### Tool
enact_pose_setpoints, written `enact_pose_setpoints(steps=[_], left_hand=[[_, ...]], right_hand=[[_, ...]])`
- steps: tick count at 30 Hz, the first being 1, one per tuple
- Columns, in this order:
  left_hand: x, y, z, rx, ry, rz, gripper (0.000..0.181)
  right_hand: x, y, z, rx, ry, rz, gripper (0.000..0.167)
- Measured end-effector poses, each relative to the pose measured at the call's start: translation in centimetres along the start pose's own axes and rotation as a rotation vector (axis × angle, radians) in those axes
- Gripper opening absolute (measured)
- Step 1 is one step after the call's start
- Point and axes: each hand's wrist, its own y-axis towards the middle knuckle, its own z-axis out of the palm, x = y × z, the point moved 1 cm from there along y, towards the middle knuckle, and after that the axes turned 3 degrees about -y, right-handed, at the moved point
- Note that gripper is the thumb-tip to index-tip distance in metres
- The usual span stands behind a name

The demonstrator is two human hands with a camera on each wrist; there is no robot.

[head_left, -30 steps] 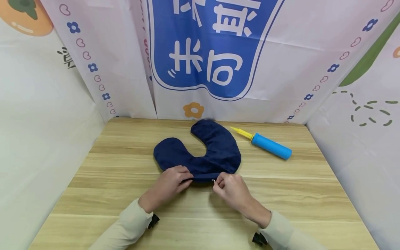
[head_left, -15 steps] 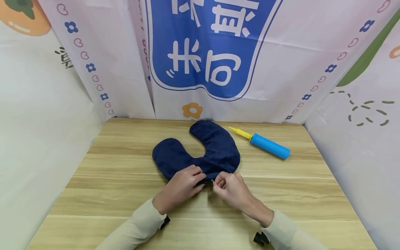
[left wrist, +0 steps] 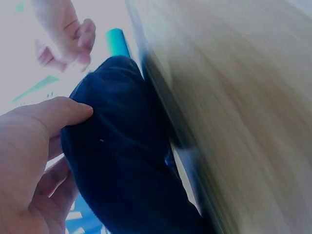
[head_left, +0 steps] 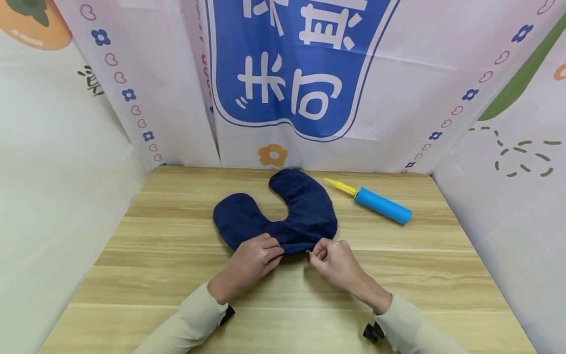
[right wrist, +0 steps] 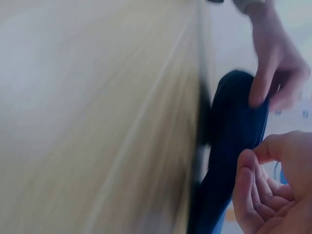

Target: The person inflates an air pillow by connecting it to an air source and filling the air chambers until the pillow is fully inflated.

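A dark blue U-shaped pillow lies on the table with its curved edge toward the person. My left hand pinches that near edge, thumb on one face and fingers behind, as the left wrist view shows with the left hand on the blue fabric. To its right, my right hand pinches a small metallic piece, which looks like a zipper pull, at the same edge. In the right wrist view the right hand has thumb and index finger together beside the pillow.
A blue hand pump with a yellow nozzle lies on the wooden table, right of the pillow. Printed white cloth stands behind the table and at both sides.
The left hand moved right along the near edge, then partly back left. The right hand, still pinching, has shifted slightly right, and the gap between the hands has widened again.
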Motion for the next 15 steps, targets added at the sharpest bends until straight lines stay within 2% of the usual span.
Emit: enact_pose_setpoints(steps=[4,7,12,15], left_hand=[[0.6,-0.9,-0.6,0.008,-0.003,-0.05,0.014],[0.5,-0.8,-0.7,0.036,0.009,-0.075,0.015],[-0.5,0.7,0.2,0.096,0.069,-0.074,0.024],[-1.3,2.0,1.3,0.105,0.146,-0.061,0.017]], right_hand=[[-0.7,0.4,-0.1,0.028,-0.004,0.038,0.017],[-0.7,0.5,-0.2,0.052,0.023,0.031,0.016],[0.0,0.6,-0.3,0.036,0.086,-0.024,0.016],[0.4,0.8,-0.3,0.031,0.107,-0.059,0.016]])
